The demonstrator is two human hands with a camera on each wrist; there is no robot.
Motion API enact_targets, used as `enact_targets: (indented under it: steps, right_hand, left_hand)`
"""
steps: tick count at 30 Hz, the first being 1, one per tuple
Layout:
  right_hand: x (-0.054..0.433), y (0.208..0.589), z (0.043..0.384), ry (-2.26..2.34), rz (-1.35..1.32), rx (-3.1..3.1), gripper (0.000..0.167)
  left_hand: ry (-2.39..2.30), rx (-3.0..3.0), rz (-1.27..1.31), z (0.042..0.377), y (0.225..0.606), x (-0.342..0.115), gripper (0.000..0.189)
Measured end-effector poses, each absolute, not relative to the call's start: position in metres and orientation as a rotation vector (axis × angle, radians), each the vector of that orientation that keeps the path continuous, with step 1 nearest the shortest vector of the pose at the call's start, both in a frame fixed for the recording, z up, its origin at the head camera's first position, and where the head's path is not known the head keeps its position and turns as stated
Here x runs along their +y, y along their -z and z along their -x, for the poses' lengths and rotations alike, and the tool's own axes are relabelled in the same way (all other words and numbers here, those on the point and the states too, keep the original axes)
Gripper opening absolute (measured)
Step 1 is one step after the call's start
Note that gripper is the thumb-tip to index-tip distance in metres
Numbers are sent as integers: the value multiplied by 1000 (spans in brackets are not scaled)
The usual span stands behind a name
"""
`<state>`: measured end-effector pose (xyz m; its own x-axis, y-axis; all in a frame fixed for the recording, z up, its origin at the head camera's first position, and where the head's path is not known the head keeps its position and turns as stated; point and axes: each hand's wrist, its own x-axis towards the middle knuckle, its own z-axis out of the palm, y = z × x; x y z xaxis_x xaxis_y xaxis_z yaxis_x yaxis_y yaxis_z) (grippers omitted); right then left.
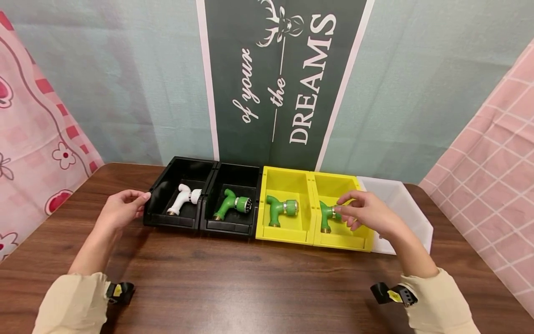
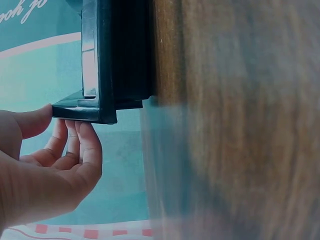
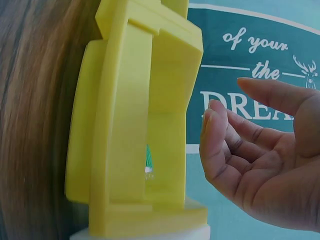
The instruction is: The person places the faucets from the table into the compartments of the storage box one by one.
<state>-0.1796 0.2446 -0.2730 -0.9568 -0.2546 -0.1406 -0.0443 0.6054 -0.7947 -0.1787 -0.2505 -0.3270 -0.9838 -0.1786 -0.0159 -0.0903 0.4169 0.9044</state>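
My left hand (image 1: 121, 208) holds the outer left side of the leftmost black bin (image 1: 173, 220); in the left wrist view its thumb meets the rim (image 2: 75, 114) and its fingers touch the outer wall. A white faucet (image 1: 182, 198) lies in that bin. Above the rightmost yellow bin (image 1: 338, 240) hovers my right hand (image 1: 369, 211), thumb and fingers apart, with nothing between them in the right wrist view. Beneath it lies a green faucet (image 1: 325, 218), partly hidden by the fingers. Green faucets also lie in the other black bin (image 1: 227, 227) and the other yellow bin (image 1: 285, 235).
A white bin (image 1: 410, 208) closes the row's right end, partly behind the right hand. The row stands along the back of a brown wooden table (image 1: 250, 287). Behind it hangs a curtain with lettering (image 1: 283, 93); pink cloths (image 1: 492, 176) hang at both sides.
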Motion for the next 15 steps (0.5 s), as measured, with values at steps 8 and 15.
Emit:
enact_targets:
  steps: [8,15]
  right_hand:
    - [259,275,176,1248,275,2680,37]
    - [264,277,170,1223,296,2835,39]
  left_hand:
    - [1603,-2623,-253,179,325,-250,42]
    - [1576,-2618,-268,178,322,-248,49]
